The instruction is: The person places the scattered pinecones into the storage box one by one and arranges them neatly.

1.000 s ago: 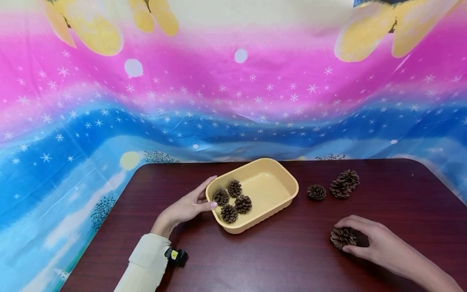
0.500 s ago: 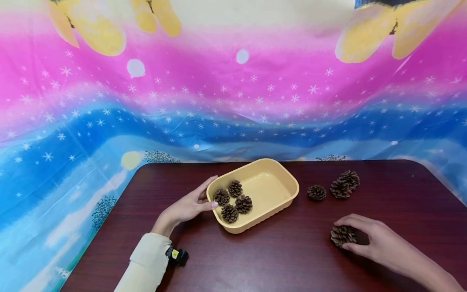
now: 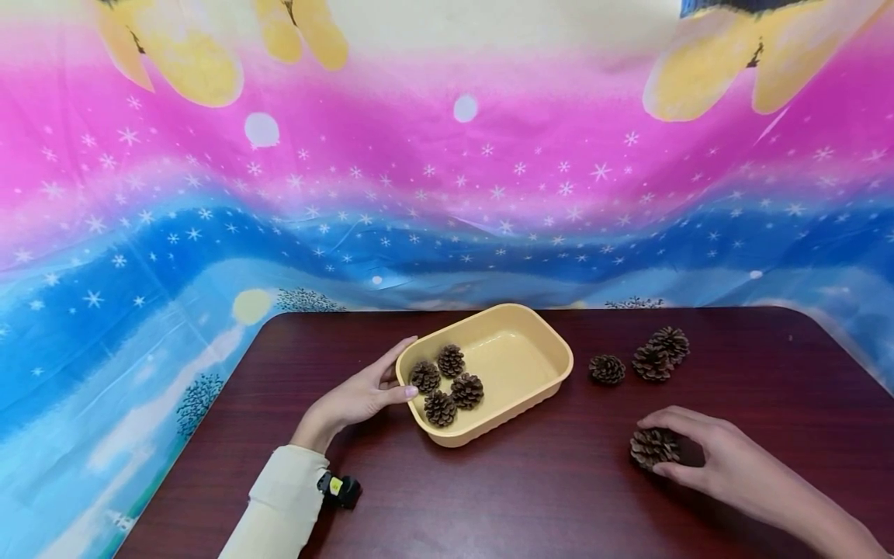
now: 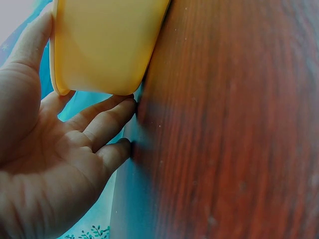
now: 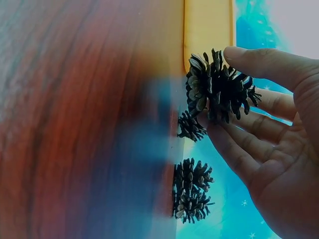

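Note:
In the head view a yellow plastic container [image 3: 517,365] stands slantwise on the table, with several pine cones [image 3: 466,390] gathered at its left end. My left hand [image 3: 359,400] holds that end, its thumb on the rim; the left wrist view shows fingers [image 4: 107,122] spread beside and below the container's wall [image 4: 109,45]. On the right, my right hand [image 3: 726,462] grips a brown pine cone [image 3: 651,449] between thumb and fingers. That pine cone [image 5: 219,89] looks at most slightly off the tabletop in the right wrist view; exact contact is unclear.
Beyond the right hand lie a single pine cone [image 3: 607,369] and two more touching each other [image 3: 660,354], right of the container. The dark red-brown table [image 3: 489,505] ends at a printed cloth backdrop [image 3: 447,186]. A black device [image 3: 340,491] is strapped at the left wrist.
My right hand and the pine cone it grips have shifted very slightly left and up in the head view. My left hand and the container stay in place.

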Tool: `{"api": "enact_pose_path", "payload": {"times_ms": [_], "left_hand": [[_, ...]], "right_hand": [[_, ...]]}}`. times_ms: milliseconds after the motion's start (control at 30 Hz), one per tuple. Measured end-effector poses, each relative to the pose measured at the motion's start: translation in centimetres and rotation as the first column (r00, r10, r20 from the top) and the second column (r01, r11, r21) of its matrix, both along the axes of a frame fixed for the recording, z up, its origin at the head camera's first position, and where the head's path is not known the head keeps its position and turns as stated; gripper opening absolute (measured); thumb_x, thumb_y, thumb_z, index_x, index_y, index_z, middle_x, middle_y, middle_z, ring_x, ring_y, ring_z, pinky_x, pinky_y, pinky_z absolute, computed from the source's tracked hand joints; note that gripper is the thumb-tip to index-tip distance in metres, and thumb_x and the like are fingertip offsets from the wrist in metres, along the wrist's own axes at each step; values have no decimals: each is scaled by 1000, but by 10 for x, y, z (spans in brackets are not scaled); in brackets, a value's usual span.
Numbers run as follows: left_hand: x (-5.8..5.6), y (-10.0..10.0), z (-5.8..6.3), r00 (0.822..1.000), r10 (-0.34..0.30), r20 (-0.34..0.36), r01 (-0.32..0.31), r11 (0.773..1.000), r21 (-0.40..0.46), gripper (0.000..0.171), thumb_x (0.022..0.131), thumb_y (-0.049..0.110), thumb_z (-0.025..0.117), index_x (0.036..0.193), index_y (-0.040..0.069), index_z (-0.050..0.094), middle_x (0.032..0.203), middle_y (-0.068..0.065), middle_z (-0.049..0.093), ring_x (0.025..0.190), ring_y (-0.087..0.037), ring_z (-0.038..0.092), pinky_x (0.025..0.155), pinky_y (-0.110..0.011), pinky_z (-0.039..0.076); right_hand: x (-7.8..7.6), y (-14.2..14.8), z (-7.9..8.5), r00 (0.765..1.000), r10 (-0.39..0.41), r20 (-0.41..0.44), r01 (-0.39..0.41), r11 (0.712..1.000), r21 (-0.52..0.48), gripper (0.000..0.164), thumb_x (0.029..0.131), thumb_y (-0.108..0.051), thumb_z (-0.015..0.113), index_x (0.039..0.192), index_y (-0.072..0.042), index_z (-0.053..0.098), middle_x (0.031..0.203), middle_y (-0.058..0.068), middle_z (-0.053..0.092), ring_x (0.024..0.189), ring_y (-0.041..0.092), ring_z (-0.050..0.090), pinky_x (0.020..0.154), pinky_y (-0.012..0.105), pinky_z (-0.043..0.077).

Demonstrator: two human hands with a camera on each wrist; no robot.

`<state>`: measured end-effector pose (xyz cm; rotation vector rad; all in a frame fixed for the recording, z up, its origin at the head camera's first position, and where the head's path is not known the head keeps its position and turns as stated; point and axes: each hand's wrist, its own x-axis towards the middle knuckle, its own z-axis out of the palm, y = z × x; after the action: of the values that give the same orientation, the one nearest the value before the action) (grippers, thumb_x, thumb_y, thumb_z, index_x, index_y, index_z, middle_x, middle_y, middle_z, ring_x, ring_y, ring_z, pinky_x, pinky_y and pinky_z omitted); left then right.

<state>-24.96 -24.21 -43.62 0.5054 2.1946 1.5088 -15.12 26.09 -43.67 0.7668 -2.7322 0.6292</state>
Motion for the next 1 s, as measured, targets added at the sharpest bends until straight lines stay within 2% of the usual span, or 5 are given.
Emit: {"api": "enact_pose_path", "payload": {"times_ms": [233,467,567,767,1000], "left_hand": [[0,1,0,1000,-7,-8,7,1000,0,91,103,20,68,171,25,7,173,-21,20,150,-49,39,124,-60,31],[0,1,1,1000,-2,3,2,1000,2,92,102,20,69,171,25,8,174,-20,20,150,-49,39,123,-59,31],[0,1,1,1000,-4,3,4,1000,1,92,103,20,69,171,25,7,173,-21,20,149,-49,40,123,-60,32],[0,0,1,1000,-2,12,2,1000,0,92,103,21,68,171,25,7,174,-20,19,149,-49,39,123,-60,32],[0,0,0,1000,1,15,-1,1000,-5,91,103,21,69,170,28,8,175,-17,18,150,-47,40,123,-58,32]], "right_hand": [[0,-2,2,999,15,-48,-16,1000,-11,55,69,-16,97,118,-23,73,113,-10,73,107,-8,62,85,1,42],[0,-5,7,1000,-18,7,18,1000,17,53,73,-19,95,121,-23,72,116,-9,73,108,-8,62,77,17,54],[1,-6,8,1000,-16,-2,16,1000,20,53,73,-19,95,121,-23,72,116,-8,73,108,-7,62,77,18,55],[1,-10,11,999,-15,-30,15,1000,5,54,72,-18,96,120,-23,73,116,-9,72,109,-8,62,81,9,50],[4,-18,15,993,-14,-117,8,999,-49,56,68,-12,97,118,-23,74,114,-9,73,109,-8,61,90,-3,37]]}}
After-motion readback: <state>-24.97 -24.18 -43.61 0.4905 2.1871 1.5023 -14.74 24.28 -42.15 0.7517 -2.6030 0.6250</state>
